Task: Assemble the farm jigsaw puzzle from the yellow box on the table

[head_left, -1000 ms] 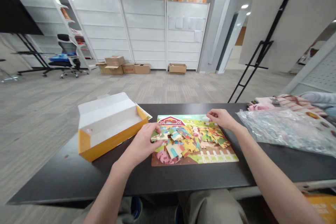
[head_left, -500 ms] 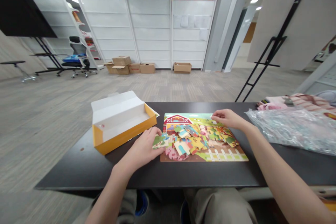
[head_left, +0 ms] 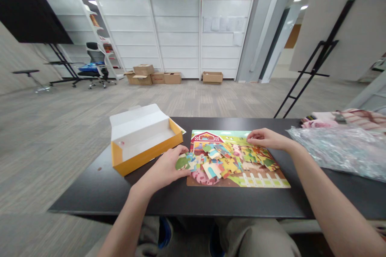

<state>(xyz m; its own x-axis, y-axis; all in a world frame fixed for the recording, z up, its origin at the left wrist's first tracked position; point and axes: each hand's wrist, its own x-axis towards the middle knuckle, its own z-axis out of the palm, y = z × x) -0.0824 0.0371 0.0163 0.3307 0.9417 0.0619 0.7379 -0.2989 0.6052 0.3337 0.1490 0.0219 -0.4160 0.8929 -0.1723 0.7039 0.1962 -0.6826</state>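
Note:
A colourful farm puzzle board (head_left: 259,178) with a red barn lies on the dark table (head_left: 211,202). Several loose puzzle pieces (head_left: 229,158) are heaped on its middle. My left hand (head_left: 164,170) is at the board's left edge, fingers closed on a green and blue puzzle piece (head_left: 184,162). At the board's far right corner rests my right hand (head_left: 267,138), fingers curled and pinched on something I cannot make out.
An open yellow box (head_left: 144,138) with a white inside stands left of the board. Crumpled clear plastic (head_left: 337,148) and folded striped cloth (head_left: 346,117) lie at the right. Behind the table are an easel (head_left: 310,68), white shelving, cardboard boxes and an office chair (head_left: 95,66).
The view has turned left, so everything sits further right in frame. My left hand has slid its piece slightly off the board's left edge. The right hand stays at the far corner.

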